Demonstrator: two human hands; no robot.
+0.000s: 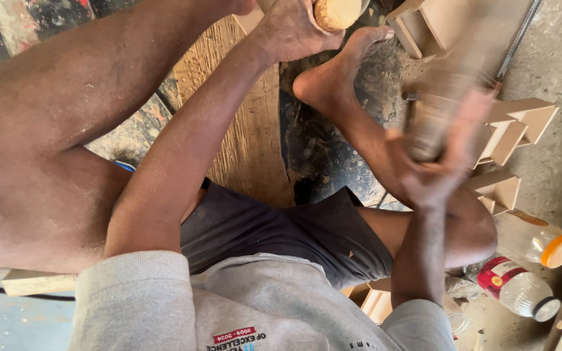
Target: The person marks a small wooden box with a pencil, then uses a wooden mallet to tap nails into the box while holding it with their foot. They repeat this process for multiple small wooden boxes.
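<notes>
- Right hand at 3 o'clock is swinging a blurred wooden mallet, fingers clamped on it; a loose grip risks it flying off.
- Left hand at 12 o'clock is gripping a round wooden piece, fingers wrapped on it.
- Bare foot is sitting just beside; a mistimed blow risks hitting toes or knuckles.

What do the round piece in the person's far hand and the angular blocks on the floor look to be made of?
The round piece, held in the left hand, looks like raw, pale wood with a matte, grainy end. The angular blocks look like unfinished tan fibreboard or wood, with flat, smooth faces and sharp cut edges; which one is unclear.
</notes>
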